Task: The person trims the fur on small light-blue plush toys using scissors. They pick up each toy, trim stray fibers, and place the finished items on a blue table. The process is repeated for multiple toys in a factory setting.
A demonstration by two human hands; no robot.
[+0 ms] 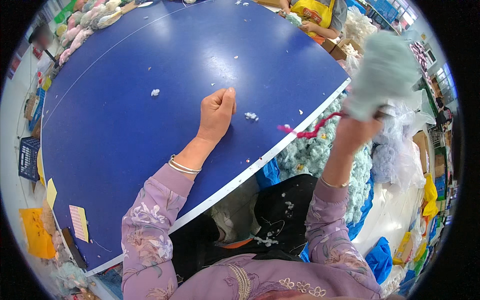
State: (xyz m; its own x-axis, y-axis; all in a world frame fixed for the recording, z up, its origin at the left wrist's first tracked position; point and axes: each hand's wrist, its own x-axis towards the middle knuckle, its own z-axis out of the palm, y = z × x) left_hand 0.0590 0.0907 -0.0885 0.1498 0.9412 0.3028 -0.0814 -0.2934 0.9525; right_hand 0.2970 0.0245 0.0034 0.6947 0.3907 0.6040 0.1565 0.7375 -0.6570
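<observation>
My left hand (217, 114) rests over the blue table with its fingers curled into a fist, thumb on top. Whatever its fingers may pinch is hidden or too small to make out. Out past the table's right edge, my right hand (356, 132) is raised and closed on a pale green plush piece (384, 75), which is smeared by motion. A red twisted cord (316, 132) trails from that hand toward the table edge. Close to the left hand lies a small tuft of white stuffing (251, 116).
Pale green plush pieces (305, 156) heap in a blue bag beside the table (125, 165). Across the corner, a person in a yellow apron (312, 12) handles a similar piece. Bundled plush (85, 27) lines the far left edge. A sticker sheet (78, 223) lies at near left.
</observation>
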